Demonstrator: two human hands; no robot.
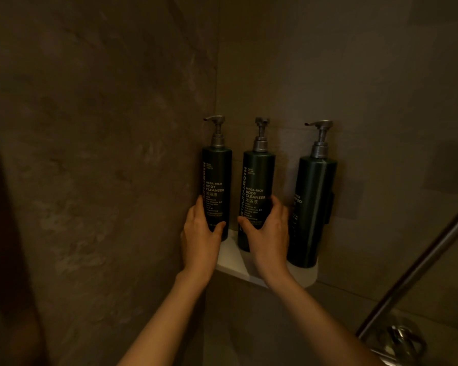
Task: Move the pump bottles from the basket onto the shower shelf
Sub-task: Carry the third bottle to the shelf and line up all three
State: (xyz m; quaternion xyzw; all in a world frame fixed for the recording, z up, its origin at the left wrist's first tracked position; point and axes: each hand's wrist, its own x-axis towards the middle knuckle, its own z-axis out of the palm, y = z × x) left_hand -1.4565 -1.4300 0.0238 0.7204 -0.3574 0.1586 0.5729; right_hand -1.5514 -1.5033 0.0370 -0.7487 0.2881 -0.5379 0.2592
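Observation:
Three dark green pump bottles with grey pumps stand upright on a white corner shelf [232, 262] in the shower. My left hand [200, 235] wraps around the lower part of the left bottle [216, 178], labelled body cleanser, right in the corner. My right hand [269, 232] grips the lower part of the middle bottle [258, 180], also body cleanser. The right bottle [312, 207] stands free at the shelf's rounded right end. No basket is in view.
Dark stone-look tiled walls [103, 154] meet in the corner behind the bottles. A metal rail [418, 268] slants up at the right, with a chrome tap fitting [399, 339] at the bottom right. A dark blurred edge runs down the far left.

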